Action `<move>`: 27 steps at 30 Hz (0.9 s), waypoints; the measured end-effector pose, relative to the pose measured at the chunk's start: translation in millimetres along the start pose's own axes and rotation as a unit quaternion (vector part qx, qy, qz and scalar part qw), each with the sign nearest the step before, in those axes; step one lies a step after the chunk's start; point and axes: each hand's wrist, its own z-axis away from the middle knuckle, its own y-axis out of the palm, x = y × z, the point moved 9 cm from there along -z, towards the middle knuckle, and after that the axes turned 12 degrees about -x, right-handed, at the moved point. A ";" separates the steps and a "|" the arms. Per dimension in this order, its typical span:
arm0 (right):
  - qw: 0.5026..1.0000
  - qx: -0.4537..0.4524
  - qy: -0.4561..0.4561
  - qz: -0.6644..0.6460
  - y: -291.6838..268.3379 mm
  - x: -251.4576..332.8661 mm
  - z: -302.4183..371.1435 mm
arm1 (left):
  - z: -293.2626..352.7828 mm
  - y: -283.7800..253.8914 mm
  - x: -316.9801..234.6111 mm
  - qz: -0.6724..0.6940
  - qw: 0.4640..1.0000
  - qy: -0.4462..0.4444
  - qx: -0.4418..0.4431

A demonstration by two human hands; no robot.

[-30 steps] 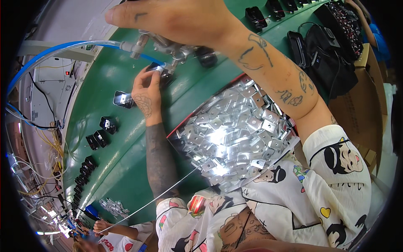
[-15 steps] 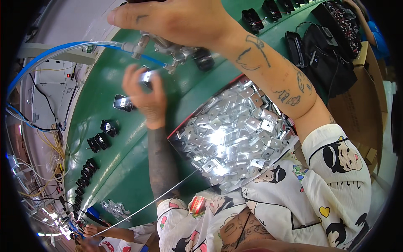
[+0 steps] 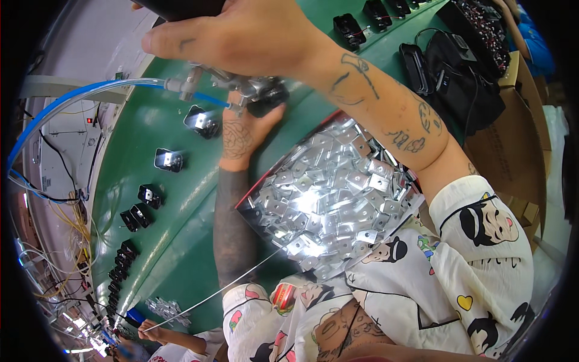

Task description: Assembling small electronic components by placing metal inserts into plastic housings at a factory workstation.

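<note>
Eleven o'clock: my right hand grips one black-handled tool; left hand, closure indeterminable, at one black housing. Ten o'clock: one bracketed housing.

Green tabletop under black housings, metal pieces

A black bag is set beside a brown cardboard box at the right, where a person in blue is partly seen. At the left, yellow cables are bunched near a pale cabinet on which a small red light is lit
</note>
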 end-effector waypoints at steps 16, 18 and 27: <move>1.000 0.011 -0.005 0.000 5.4 -7.8 3.7 | 6.0 -6.8 -1.8 0.031 0.998 -0.017 -0.047; 1.000 0.014 -0.007 0.000 6.6 -6.9 4.2 | 5.9 -7.2 -2.3 0.033 0.998 -0.014 -0.047; 1.000 0.020 -0.014 -0.006 12.6 -3.9 5.7 | 5.5 -13.7 -7.9 0.050 0.996 0.013 -0.076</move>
